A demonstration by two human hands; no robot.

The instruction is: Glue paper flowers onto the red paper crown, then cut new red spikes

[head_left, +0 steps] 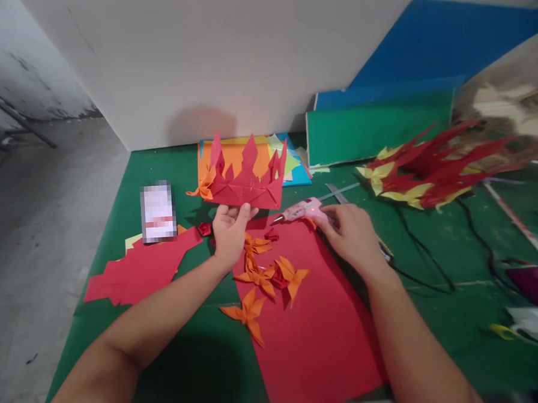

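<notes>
My left hand (231, 230) pinches the lower edge of a red paper crown (247, 184) and holds it up above the table. An orange paper flower (206, 185) is at the crown's left end. My right hand (349, 230) is closed around a pink glue gun (308, 209), whose nozzle points left, a little below the crown and apart from it. Several folded orange flowers (248, 314) and small red paper roses (279, 278) lie on a red paper sheet (326, 343) between my arms. Another red rose (204, 229) sits beside my left hand.
Red paper pieces (137, 271) and a blurred-out phone-like object (158, 212) lie at left. Coloured sheets (261, 151) are stacked behind the crown. A red-and-yellow paper crown (434, 169), a black cord (418, 242) and a purple object (537, 283) are at right. A white board (225, 59) stands behind.
</notes>
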